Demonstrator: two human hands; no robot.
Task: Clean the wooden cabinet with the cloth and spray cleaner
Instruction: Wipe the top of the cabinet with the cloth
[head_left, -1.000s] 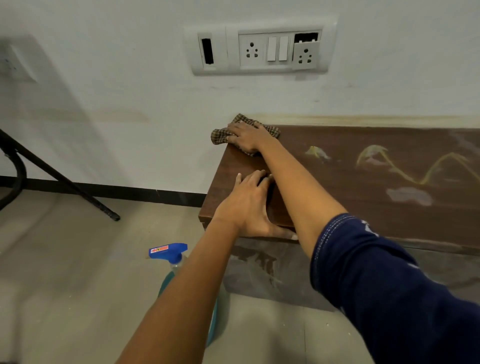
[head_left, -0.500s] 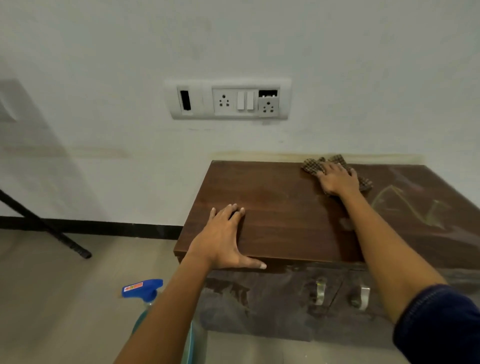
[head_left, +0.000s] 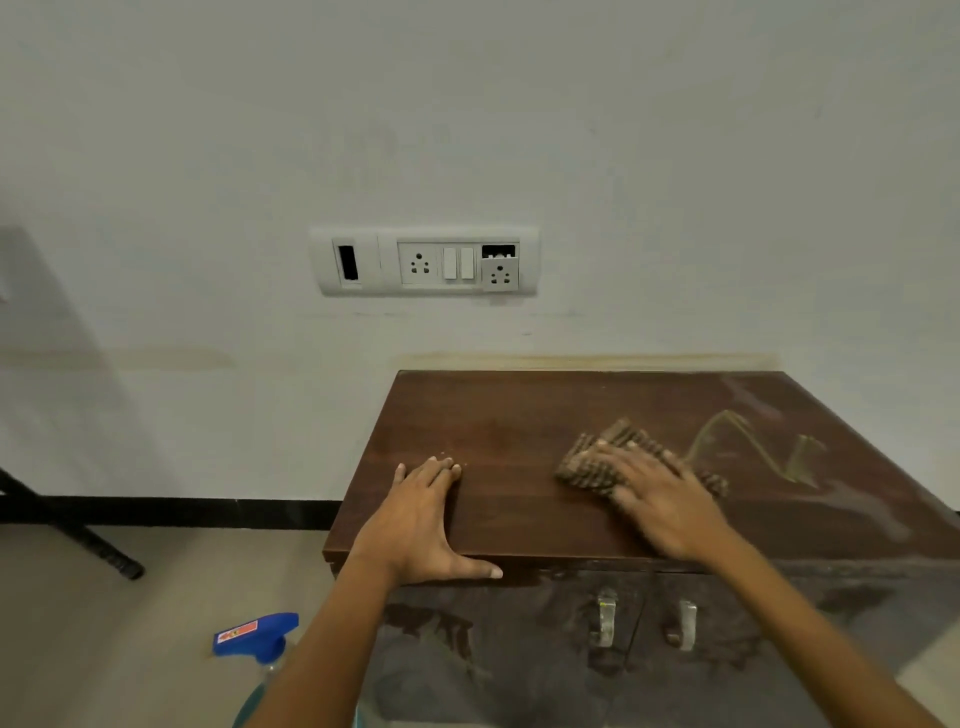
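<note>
My right hand (head_left: 660, 504), fingers spread flat, presses the bunched checked cloth (head_left: 584, 462) on the dark cabinet (head_left: 519, 415) top, mid-right; pale smears (head_left: 748, 441) lie rightward. My left hand (head_left: 415, 525) lies flat at the cabinet's front-left edge.

Both are bare: left hand (head_left: 415, 525) and right hand (head_left: 660, 499). The forearms are uncovered as far as visible. The left thumbnail is trimmed short. The right hand's outline is blurred.
</note>
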